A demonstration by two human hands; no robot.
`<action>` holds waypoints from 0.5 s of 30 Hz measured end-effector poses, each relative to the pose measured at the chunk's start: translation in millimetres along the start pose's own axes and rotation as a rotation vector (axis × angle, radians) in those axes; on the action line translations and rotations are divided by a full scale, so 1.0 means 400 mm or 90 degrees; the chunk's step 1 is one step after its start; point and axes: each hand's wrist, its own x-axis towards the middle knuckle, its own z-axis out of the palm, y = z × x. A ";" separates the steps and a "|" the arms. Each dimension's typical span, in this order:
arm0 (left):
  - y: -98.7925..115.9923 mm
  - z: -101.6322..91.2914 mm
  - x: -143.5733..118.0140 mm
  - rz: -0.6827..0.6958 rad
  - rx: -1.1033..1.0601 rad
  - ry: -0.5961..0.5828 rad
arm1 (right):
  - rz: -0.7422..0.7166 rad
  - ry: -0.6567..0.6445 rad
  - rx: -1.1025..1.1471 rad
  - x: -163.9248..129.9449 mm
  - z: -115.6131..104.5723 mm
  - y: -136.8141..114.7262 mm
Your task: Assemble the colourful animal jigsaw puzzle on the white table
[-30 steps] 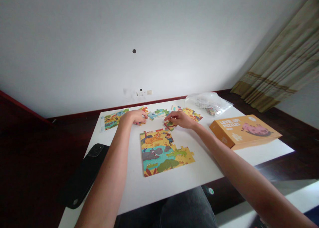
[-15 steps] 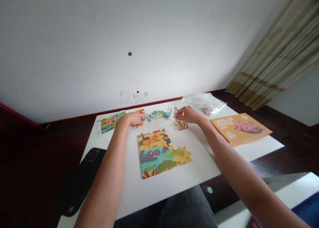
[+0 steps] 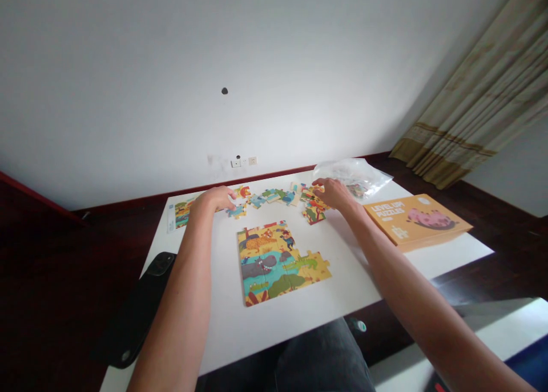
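My left hand (image 3: 216, 199) is over the back left of the table, thumb and fingers apart. Just by its fingertips lies a light-blue puzzle piece (image 3: 237, 211); whether they touch I cannot tell. At the back right, my right hand (image 3: 333, 192) has its fingers spread and slightly bent over colourful puzzle pieces (image 3: 315, 213), partly covering them. Between the hands, several loose blue and green pieces (image 3: 273, 196) lie in a row. Nearer to me is a joined puzzle section (image 3: 274, 266) with a hippo, a leopard and a crocodile; its upper right corner is open.
A picture sheet (image 3: 182, 213) lies at the left, partly behind my left arm. The black phone (image 3: 143, 306) rests at the left table edge. To the right are an orange puzzle box (image 3: 415, 218) and a clear plastic bag (image 3: 368, 175). A wall stands behind the table.
My left hand has drawn back leftward, uncovering the light-blue piece. My right hand has lifted off the lower right piece and shifted slightly right, its fingers opening.
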 end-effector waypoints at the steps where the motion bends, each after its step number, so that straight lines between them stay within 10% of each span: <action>1: -0.006 0.000 -0.001 -0.008 -0.001 -0.001 | -0.014 -0.004 0.006 0.000 0.002 -0.004; 15: 0.036 0.029 0.011 0.073 0.007 0.138 | -0.164 0.041 0.069 -0.004 0.052 -0.060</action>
